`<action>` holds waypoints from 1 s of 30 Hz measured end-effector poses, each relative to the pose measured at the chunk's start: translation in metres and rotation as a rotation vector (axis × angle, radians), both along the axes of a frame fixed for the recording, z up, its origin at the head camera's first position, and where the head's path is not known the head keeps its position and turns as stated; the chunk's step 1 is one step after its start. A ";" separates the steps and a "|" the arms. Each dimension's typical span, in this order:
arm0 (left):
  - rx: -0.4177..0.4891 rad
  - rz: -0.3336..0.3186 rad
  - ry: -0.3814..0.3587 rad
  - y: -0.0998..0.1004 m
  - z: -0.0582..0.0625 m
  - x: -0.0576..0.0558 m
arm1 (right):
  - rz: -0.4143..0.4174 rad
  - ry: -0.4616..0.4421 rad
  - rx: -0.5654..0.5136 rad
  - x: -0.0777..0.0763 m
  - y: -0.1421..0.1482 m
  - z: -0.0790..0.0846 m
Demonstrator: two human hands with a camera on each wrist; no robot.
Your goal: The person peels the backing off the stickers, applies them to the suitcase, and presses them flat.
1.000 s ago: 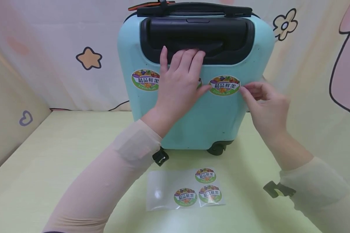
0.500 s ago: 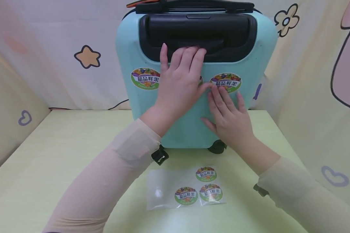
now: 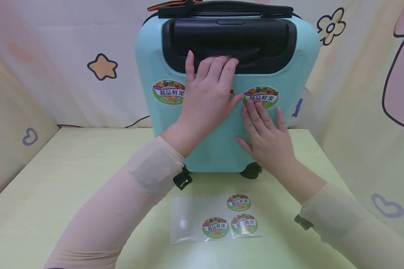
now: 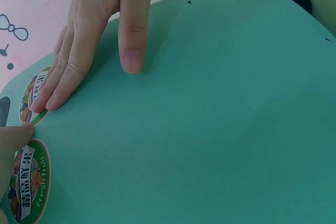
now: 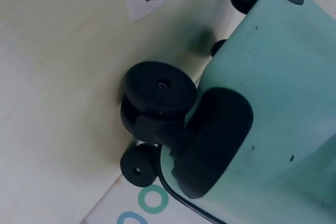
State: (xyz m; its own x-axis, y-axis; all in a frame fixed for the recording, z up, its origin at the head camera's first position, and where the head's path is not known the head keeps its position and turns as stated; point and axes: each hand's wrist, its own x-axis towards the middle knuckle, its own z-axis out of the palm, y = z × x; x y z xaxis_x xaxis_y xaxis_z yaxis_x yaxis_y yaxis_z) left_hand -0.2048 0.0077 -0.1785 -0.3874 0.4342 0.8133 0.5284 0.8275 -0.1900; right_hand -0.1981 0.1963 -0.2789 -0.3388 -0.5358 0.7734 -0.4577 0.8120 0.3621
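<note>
A light teal suitcase [image 3: 219, 149] stands upright, with oval fruit stickers across its front. Three fingers of my left hand [image 3: 207, 93] hook into the black pull-handle recess [image 3: 272, 41], their tips hidden, while the little finger points up. Its thumb reaches the edge of the right-hand sticker [image 3: 264, 92]. With fingers straight, my right hand [image 3: 271, 138] presses on that sticker's lower part. The left sticker [image 3: 166, 91] is partly covered by my left hand, and the middle one almost wholly. In the left wrist view, the right hand [image 4: 94, 30] lies along the suitcase.
On the table [image 3: 70, 186] in front lies a clear backing sheet [image 3: 185, 220] bearing three more stickers. The suitcase rests on black wheels [image 5: 160, 87]. A patterned cloth [image 3: 70, 41] hangs behind it.
My right hand has let go of the sticker's right edge, moved left and flattened its fingers onto the sticker from below. My left hand has stayed at the recess.
</note>
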 end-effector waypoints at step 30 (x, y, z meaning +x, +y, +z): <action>-0.013 0.021 0.000 0.000 0.001 0.000 | 0.001 0.066 -0.072 -0.006 0.011 -0.005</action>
State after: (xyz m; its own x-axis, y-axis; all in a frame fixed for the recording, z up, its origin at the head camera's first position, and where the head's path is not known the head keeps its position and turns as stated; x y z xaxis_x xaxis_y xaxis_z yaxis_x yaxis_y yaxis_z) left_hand -0.2044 0.0081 -0.1778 -0.3969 0.4368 0.8073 0.5108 0.8358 -0.2011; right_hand -0.2037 0.2077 -0.2835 -0.2855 -0.4781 0.8306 -0.4352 0.8369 0.3321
